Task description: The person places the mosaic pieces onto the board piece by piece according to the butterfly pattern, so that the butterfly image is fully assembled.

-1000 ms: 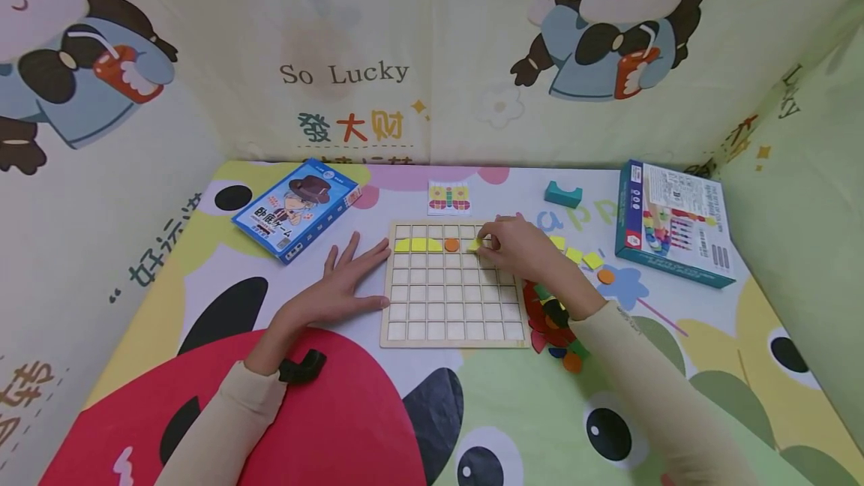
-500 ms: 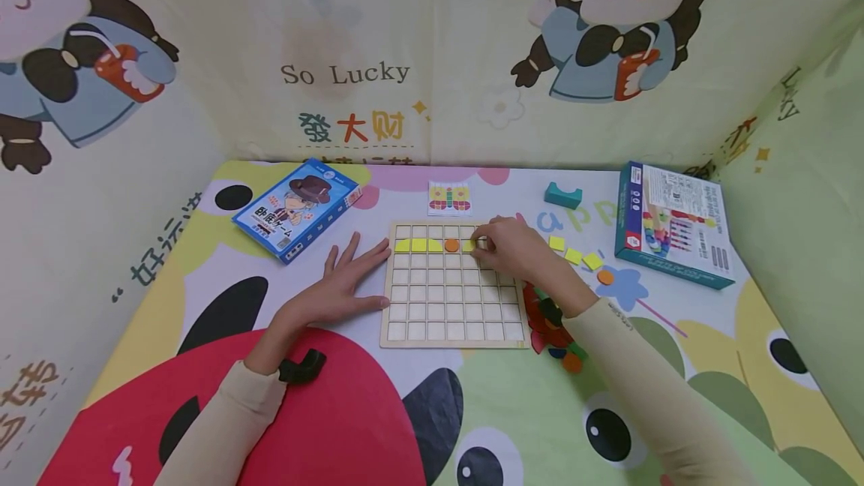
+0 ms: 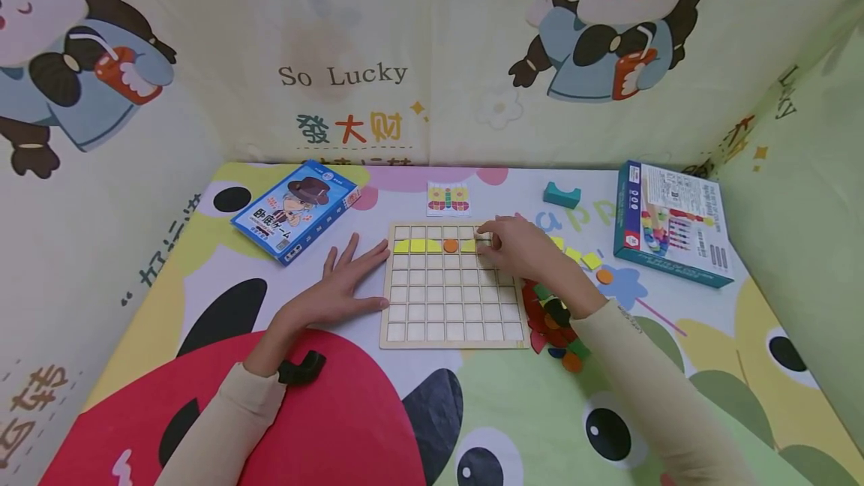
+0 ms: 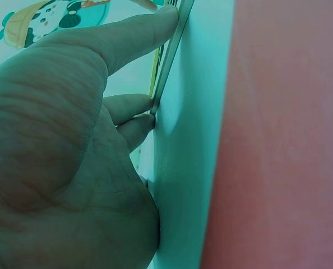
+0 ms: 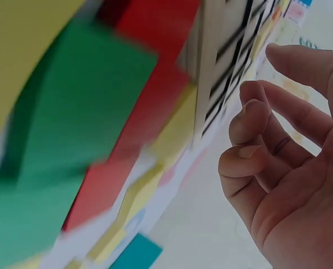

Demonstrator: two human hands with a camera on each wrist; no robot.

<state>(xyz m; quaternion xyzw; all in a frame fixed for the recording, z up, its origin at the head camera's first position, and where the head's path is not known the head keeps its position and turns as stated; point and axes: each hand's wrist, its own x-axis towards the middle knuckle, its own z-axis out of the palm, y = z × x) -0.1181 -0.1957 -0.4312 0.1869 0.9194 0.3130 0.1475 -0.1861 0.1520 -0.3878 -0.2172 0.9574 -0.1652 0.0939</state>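
The grid board [image 3: 454,294] is touched at its left edge by the spread left hand [image 3: 334,293]; nothing is seen gripped by the loosely bent right hand [image 3: 518,246]. The second-row yellow tile [image 3: 467,246] beside it could be dislodged if brushed during lifting.

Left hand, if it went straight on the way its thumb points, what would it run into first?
The wooden grid board. The left hand seems to touch its side edge with the thumb tip, so it would likely push against that edge at once.
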